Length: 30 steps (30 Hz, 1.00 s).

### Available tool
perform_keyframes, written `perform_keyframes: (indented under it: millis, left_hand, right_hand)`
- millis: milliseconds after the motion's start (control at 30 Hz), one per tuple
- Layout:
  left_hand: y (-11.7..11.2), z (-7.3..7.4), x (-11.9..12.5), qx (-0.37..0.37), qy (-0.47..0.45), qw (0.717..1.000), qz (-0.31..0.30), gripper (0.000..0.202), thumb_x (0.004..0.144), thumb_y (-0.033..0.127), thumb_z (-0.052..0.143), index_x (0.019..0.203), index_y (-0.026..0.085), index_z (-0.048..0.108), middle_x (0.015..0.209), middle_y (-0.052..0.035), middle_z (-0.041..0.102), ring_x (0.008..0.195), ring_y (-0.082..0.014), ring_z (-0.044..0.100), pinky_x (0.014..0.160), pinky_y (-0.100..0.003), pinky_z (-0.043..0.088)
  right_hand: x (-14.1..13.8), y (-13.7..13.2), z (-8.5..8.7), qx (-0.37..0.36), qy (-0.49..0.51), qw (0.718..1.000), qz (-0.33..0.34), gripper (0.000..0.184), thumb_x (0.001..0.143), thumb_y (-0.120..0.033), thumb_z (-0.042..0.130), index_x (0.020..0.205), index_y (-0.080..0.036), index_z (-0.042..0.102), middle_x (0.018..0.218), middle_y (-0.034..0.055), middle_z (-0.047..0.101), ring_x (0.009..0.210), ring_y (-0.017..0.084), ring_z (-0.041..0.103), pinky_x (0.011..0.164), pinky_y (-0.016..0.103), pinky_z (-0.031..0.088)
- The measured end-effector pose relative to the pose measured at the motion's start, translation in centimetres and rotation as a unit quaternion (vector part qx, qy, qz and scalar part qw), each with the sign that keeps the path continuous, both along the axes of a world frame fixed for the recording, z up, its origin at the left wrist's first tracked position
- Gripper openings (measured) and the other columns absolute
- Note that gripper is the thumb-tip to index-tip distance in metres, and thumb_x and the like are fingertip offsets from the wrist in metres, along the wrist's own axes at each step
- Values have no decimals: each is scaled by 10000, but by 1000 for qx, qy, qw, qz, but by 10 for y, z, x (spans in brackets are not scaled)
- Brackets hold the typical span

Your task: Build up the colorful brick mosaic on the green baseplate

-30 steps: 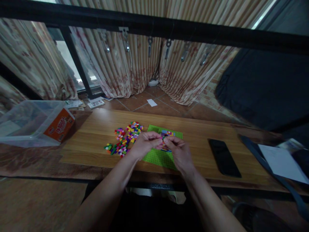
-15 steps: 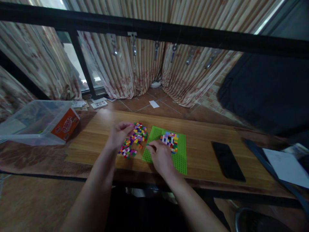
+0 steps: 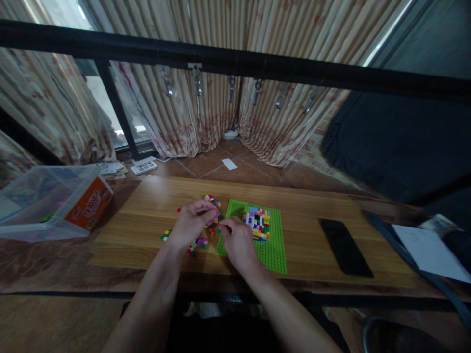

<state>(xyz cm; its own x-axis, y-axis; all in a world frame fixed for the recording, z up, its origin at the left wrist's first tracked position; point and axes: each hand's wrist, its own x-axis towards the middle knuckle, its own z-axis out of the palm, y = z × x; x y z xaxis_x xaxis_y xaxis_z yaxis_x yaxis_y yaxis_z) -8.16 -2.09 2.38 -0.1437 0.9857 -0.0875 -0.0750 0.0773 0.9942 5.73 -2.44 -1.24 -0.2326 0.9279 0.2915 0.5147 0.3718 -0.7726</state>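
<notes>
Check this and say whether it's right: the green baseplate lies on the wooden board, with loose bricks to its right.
One thing is wrong: the head view shows the loose bricks left of the green baseplate, which does lie on the wooden board.

Looks like you're in a home, honestly: long striped curtains [image 3: 287, 117] hang down to the tiled floor [image 3: 198, 167] by the window [image 3: 106, 98]. You've also got toy bricks [image 3: 263, 226] and a phone [image 3: 346, 247] out on a wooden tabletop [image 3: 138, 215].
</notes>
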Motion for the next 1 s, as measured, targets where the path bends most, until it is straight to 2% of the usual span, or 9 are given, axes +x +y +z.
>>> perform_keyframes:
  millis: [67,133,233,367,433,567,733,867,1000]
  left_hand:
    - [0,0,5,8,4,1000,-21,195,600,260,791,728,144,700,707,-8,686,652,-112,601,641,-228,468]
    - [-1,0,13,10,-1,1000,-28,193,607,261,794,746,147,723,716,-9,687,644,-105,581,623,-223,449]
    - [-1,0,28,9,-29,999,-40,190,628,271,789,768,154,739,691,-2,674,610,-94,544,591,-221,418]
    - [1,-2,43,-4,-40,996,-75,184,641,252,774,786,143,742,661,-1,665,592,-92,525,593,-224,408]
    - [4,-7,47,-6,-14,997,-80,174,682,256,734,816,146,740,669,-3,669,609,-106,542,600,-229,411]
    - [11,-21,49,23,90,993,-66,123,741,246,652,792,168,733,657,9,652,613,-121,545,591,-230,401]
    - [14,-27,51,20,168,981,-92,105,729,238,644,748,177,728,699,-3,685,665,-150,587,638,-247,425]
    - [12,-28,58,-3,162,981,-105,167,682,311,725,762,164,723,725,-14,697,680,-157,600,648,-256,435]
    - [12,-31,62,-50,91,990,-93,252,609,338,791,735,148,684,633,15,643,571,-114,538,564,-232,408]
  right_hand:
    - [10,4,4,-11,74,997,-29,128,840,-212,588,795,-211,708,807,39,692,749,179,634,739,307,493]
    - [21,7,8,-35,151,987,-39,110,810,-285,642,871,-222,708,821,22,698,742,172,635,725,305,504]
    - [36,9,13,-94,230,969,-2,209,788,-363,672,941,-227,716,799,9,703,692,158,629,673,294,517]
    - [59,12,15,-145,272,951,16,210,758,-417,697,830,-225,739,730,0,694,639,152,619,635,296,520]
    - [73,15,13,-136,260,956,7,201,745,-414,709,794,-222,744,751,5,704,677,159,630,671,304,514]
    - [98,19,7,-87,169,982,-22,138,747,-357,712,765,-228,759,825,23,709,772,177,633,745,316,479]
    - [104,19,0,-77,97,991,-50,115,737,-358,714,761,-262,772,863,26,677,842,203,625,807,354,460]
    - [99,18,0,-65,70,993,-69,133,760,-374,693,752,-271,776,892,40,656,904,221,613,849,382,448]
    - [96,18,1,-44,36,995,-84,108,759,-344,703,752,-265,775,912,43,639,898,214,604,850,381,445]
